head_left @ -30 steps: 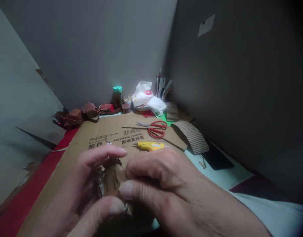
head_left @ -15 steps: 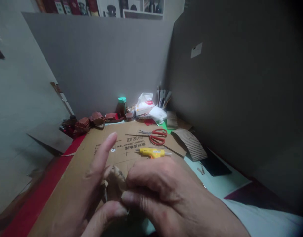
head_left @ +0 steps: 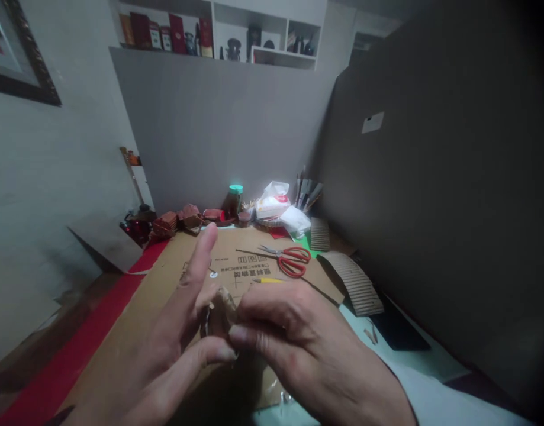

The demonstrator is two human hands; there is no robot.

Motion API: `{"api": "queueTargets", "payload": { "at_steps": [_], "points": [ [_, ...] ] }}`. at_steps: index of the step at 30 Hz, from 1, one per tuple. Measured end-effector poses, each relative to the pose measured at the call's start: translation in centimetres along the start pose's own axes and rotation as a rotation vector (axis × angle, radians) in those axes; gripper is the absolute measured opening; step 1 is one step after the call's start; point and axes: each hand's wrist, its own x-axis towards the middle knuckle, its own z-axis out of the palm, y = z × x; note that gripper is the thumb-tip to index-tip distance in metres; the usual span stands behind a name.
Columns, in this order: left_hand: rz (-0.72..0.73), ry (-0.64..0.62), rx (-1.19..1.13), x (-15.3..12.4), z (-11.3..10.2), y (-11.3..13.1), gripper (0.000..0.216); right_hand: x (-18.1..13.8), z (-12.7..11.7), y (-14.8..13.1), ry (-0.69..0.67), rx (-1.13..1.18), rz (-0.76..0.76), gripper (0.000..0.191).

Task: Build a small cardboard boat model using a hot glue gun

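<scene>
Both of my hands hold a small crumpled brown cardboard piece [head_left: 219, 316] just above a flattened cardboard sheet [head_left: 165, 296]. My left hand [head_left: 165, 349] pinches it with thumb and middle fingers, while its index finger sticks straight up. My right hand [head_left: 298, 349] has its fingers curled round the piece's right side. Beyond my fingers lie red-handled scissors [head_left: 292, 260] and a yellow glue gun [head_left: 267, 280], mostly hidden by my right hand.
Corrugated cardboard strips [head_left: 354, 284] and a black phone [head_left: 396, 328] lie to the right. Brown and red craft pieces [head_left: 183, 218], a green-capped jar [head_left: 235, 200], a white bag [head_left: 274, 204] and a cup of tools [head_left: 306, 195] line the grey back panel. A tall dark panel stands on the right.
The view has tilted upward, showing shelves above the panel. My left index finger rose from curled over the piece to pointing straight up. Both hands kept hold of the cardboard piece.
</scene>
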Motion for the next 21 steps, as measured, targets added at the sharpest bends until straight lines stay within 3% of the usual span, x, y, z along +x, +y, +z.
{"api": "queueTargets", "payload": {
  "at_steps": [4, 8, 10, 16, 21],
  "points": [
    [-0.139, -0.123, -0.056, -0.1, -0.9, -0.8, 0.087, 0.9, 0.2, 0.3, -0.021, -0.016, -0.072, 0.029],
    [-0.071, -0.044, 0.094, -0.3, -0.8, -1.8, 0.074, 1.3, 0.6, 1.1, 0.005, -0.028, -0.068, 0.032],
    [-0.016, -0.092, 0.098, 0.1, -0.7, -2.1, 0.075, 1.3, 0.7, 1.4, 0.01, -0.012, -0.059, 0.034],
    [-0.178, -0.196, -0.049, 1.4, -1.1, -1.4, 0.07, 1.6, 0.2, 2.0, 0.012, -0.075, -0.131, 0.028],
    [-0.143, -0.144, -0.016, 1.6, -1.1, -0.8, 0.074, 1.5, 0.1, 2.2, 0.051, -0.112, -0.19, 0.026]
  ]
}}
